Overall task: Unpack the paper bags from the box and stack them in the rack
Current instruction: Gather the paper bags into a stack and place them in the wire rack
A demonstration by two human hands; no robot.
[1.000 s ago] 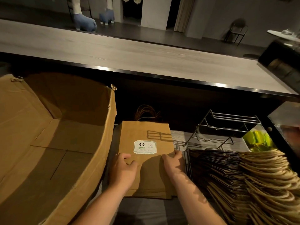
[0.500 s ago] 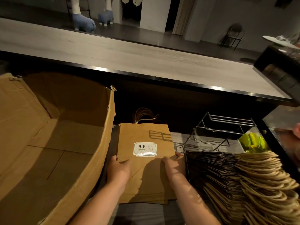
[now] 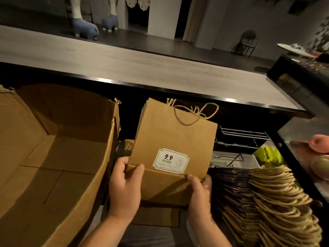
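At the centre of the frame I hold a bundle of paper bags (image 3: 170,143) tilted up, its label facing me. My left hand (image 3: 124,189) clamps the lower left edge, my right hand (image 3: 199,195) the lower right corner. The open box (image 3: 58,157) fills the lower left; the wire rack (image 3: 238,139), at right, seems to hold stacked bags (image 3: 267,202).

A café or takeaway shop, seen from behind its service side: a long pale wood-grain surface (image 3: 142,68) fronts a dim room with a black metal chair (image 3: 246,42), while labelled brown paper carrier bags (image 3: 170,148) fill a black wire rack (image 3: 238,138).
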